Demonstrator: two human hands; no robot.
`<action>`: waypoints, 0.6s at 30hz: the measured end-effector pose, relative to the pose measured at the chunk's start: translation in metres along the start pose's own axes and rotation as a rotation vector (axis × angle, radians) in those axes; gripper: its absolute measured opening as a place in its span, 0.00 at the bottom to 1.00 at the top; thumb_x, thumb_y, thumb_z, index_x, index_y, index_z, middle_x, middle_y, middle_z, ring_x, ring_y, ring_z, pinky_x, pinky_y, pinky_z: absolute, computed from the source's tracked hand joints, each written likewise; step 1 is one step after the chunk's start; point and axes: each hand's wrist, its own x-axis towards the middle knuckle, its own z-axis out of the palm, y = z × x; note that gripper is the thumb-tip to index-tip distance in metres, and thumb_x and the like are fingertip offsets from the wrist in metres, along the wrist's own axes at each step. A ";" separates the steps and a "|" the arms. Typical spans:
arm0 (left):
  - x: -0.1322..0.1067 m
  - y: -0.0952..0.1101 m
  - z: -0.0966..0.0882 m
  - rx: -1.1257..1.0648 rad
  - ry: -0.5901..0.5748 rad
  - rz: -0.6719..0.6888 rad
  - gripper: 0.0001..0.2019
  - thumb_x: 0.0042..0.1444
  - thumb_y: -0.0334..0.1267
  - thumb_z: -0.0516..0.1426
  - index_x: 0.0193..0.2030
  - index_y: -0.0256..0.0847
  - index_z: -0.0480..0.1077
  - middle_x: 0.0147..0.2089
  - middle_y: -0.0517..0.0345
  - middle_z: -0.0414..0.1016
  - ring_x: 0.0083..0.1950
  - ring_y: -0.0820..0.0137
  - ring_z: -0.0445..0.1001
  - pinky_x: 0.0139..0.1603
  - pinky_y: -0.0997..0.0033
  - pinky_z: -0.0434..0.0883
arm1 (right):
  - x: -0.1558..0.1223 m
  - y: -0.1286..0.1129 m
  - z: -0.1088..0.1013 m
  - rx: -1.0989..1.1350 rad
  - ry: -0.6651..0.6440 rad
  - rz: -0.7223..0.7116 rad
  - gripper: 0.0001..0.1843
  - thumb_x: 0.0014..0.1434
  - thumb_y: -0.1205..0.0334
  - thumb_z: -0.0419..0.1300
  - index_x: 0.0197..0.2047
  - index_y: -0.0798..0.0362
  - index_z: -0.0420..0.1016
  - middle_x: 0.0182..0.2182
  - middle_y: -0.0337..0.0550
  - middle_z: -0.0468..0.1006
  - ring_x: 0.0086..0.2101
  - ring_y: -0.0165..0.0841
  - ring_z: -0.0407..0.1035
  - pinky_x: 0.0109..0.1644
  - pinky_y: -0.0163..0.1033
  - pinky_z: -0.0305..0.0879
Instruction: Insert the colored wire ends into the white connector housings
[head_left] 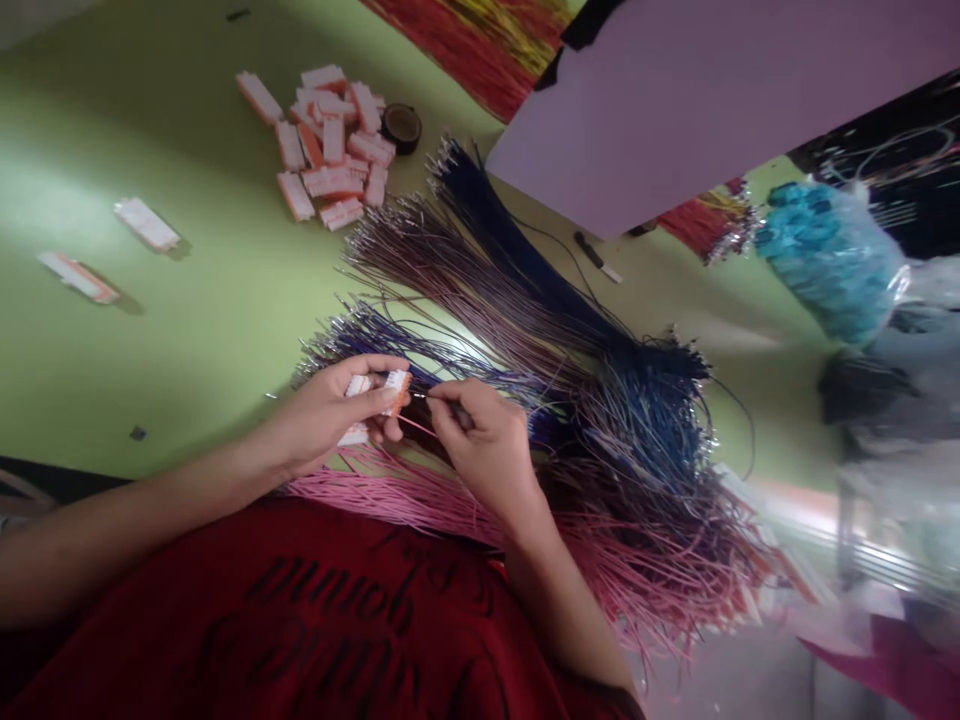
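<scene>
My left hand (341,412) is closed around white-and-orange connector housings (396,392), at least two of them, partly covered by the fingers. A pink wire (417,425) runs out of the front housing. My right hand (480,430) pinches a dark wire whose metal terminal (420,395) points at that housing, with a small gap between them. Below both hands lies a bundle of pink wires (390,490). Just beyond them, blue-purple wires (375,335) with metal terminals are spread out.
Brown wires (450,275) and dark blue wires (517,250) lie farther back. Loose connector housings (330,150) are heaped beside a tape roll (401,128). A purple board (675,100), a small dark-handled tool (598,258) and a bag of turquoise parts (832,260) occupy the right side.
</scene>
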 end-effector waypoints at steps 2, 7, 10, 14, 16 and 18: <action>0.000 0.000 -0.001 0.003 0.005 -0.011 0.29 0.51 0.47 0.77 0.56 0.39 0.76 0.29 0.60 0.81 0.29 0.67 0.80 0.32 0.68 0.75 | -0.001 -0.002 0.000 -0.041 -0.003 -0.012 0.11 0.67 0.66 0.60 0.36 0.49 0.83 0.30 0.41 0.84 0.29 0.32 0.72 0.39 0.38 0.69; 0.000 0.001 -0.002 -0.005 0.004 -0.024 0.29 0.49 0.46 0.78 0.55 0.39 0.78 0.28 0.61 0.80 0.27 0.67 0.80 0.32 0.69 0.75 | -0.001 -0.007 0.005 -0.188 -0.057 -0.097 0.14 0.68 0.69 0.58 0.32 0.49 0.80 0.31 0.44 0.84 0.33 0.35 0.74 0.42 0.40 0.67; 0.000 0.001 -0.002 -0.019 0.020 -0.024 0.30 0.47 0.45 0.78 0.55 0.39 0.78 0.30 0.60 0.82 0.26 0.68 0.80 0.30 0.70 0.75 | 0.003 -0.009 0.004 -0.289 -0.105 -0.158 0.15 0.68 0.70 0.57 0.31 0.50 0.79 0.30 0.45 0.83 0.34 0.36 0.73 0.44 0.42 0.64; -0.001 0.000 0.000 -0.035 0.031 -0.025 0.32 0.45 0.45 0.80 0.55 0.39 0.78 0.29 0.61 0.81 0.26 0.69 0.80 0.29 0.70 0.75 | 0.008 -0.013 -0.001 -0.373 -0.141 -0.193 0.14 0.68 0.70 0.58 0.32 0.51 0.80 0.31 0.45 0.83 0.35 0.37 0.73 0.43 0.43 0.58; -0.002 0.001 0.002 -0.036 0.036 -0.017 0.32 0.44 0.45 0.80 0.54 0.39 0.77 0.29 0.62 0.81 0.26 0.69 0.80 0.29 0.71 0.75 | 0.009 -0.014 -0.003 -0.395 -0.171 -0.200 0.14 0.68 0.70 0.58 0.32 0.51 0.79 0.31 0.45 0.83 0.35 0.37 0.72 0.43 0.43 0.56; -0.002 0.001 0.004 -0.027 0.039 -0.005 0.31 0.43 0.45 0.80 0.52 0.39 0.77 0.30 0.62 0.81 0.27 0.69 0.81 0.29 0.71 0.75 | 0.011 -0.015 -0.003 -0.399 -0.203 -0.201 0.14 0.69 0.71 0.57 0.32 0.52 0.78 0.31 0.45 0.83 0.35 0.37 0.72 0.44 0.43 0.55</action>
